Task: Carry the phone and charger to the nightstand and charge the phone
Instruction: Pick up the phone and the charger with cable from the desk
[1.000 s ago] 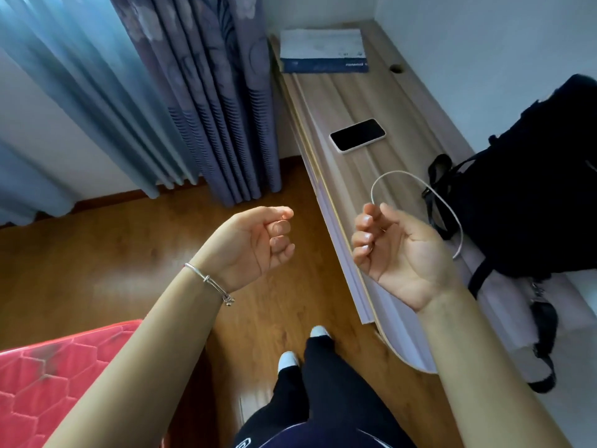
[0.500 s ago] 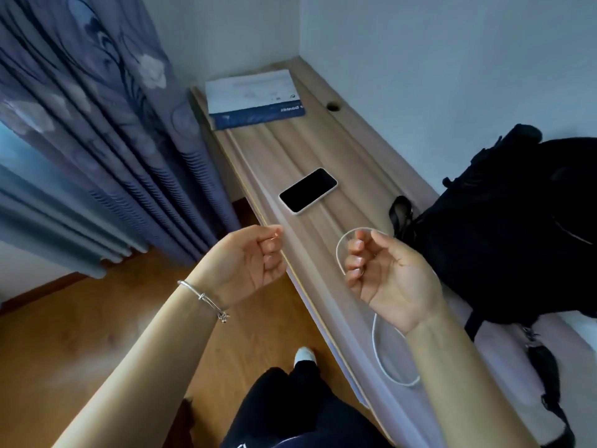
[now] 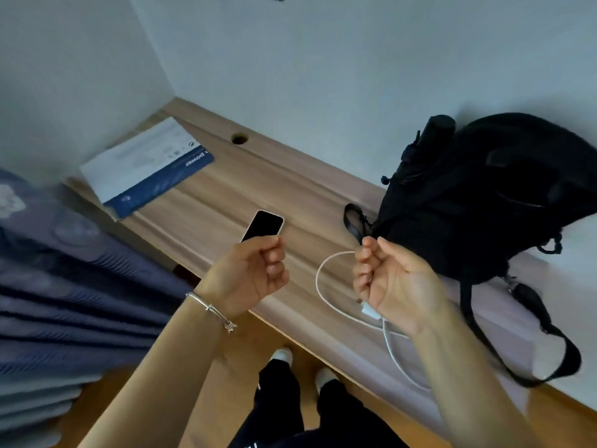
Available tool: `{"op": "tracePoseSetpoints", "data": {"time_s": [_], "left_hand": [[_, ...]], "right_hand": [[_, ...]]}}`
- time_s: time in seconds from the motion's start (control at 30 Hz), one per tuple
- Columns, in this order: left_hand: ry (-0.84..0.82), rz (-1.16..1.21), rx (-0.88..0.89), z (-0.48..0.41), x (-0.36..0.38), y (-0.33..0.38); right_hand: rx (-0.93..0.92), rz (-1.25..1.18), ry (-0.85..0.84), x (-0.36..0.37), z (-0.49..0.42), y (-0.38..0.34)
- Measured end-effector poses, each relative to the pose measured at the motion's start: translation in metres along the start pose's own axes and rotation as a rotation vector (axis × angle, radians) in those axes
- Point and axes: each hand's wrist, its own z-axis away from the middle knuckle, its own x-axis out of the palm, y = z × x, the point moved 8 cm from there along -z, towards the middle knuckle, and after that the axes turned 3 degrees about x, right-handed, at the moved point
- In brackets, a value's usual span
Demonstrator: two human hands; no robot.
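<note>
Reaching for both at once, I risk snagging the cable on the backpack strap just right of its loop, or sliding the phone across the smooth bench. My left hand is curled on nothing, just near of the phone. My right hand curls loosely over the cable's right side; I cannot tell whether it pinches it.

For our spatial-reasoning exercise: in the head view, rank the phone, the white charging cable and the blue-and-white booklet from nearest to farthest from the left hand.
1. Phone, just beyond the left hand.
2. White charging cable, to its right on the desk.
3. Blue-and-white booklet, at the desk's far left end.
</note>
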Motion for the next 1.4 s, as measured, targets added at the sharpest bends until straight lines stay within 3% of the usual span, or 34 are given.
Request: {"op": "tracePoseSetpoints", "data": {"time_s": [0.33, 0.73, 1.0, 1.2, 1.3, 1.4], "left_hand": [[-0.2, -0.168, -0.213, -0.04, -0.001, 0.002], [-0.312, -0.257, -0.359, -0.062, 0.048, -0.047], [-0.319, -0.296, -0.383, -0.088, 0.046, -0.036], [-0.211, -0.296, -0.41, -0.113, 0.018, -0.038], [-0.164, -0.286, -0.429, -0.12, 0.003, -0.037], [-0.152, -0.272, -0.446, -0.123, -0.004, -0.039]], "right_hand": [[-0.251, -0.219, 0.188, -0.027, 0.018, 0.021], [-0.303, -0.288, 0.304, -0.067, 0.039, 0.039], [-0.279, -0.224, 0.544, -0.13, 0.035, 0.038], [-0.26, 0.195, 0.776, -0.154, 0.015, 0.028], [-0.205, 0.827, 0.952, -0.16, 0.01, 0.017], [-0.104, 1.433, 1.018, -0.16, 0.0, 0.016]]}}
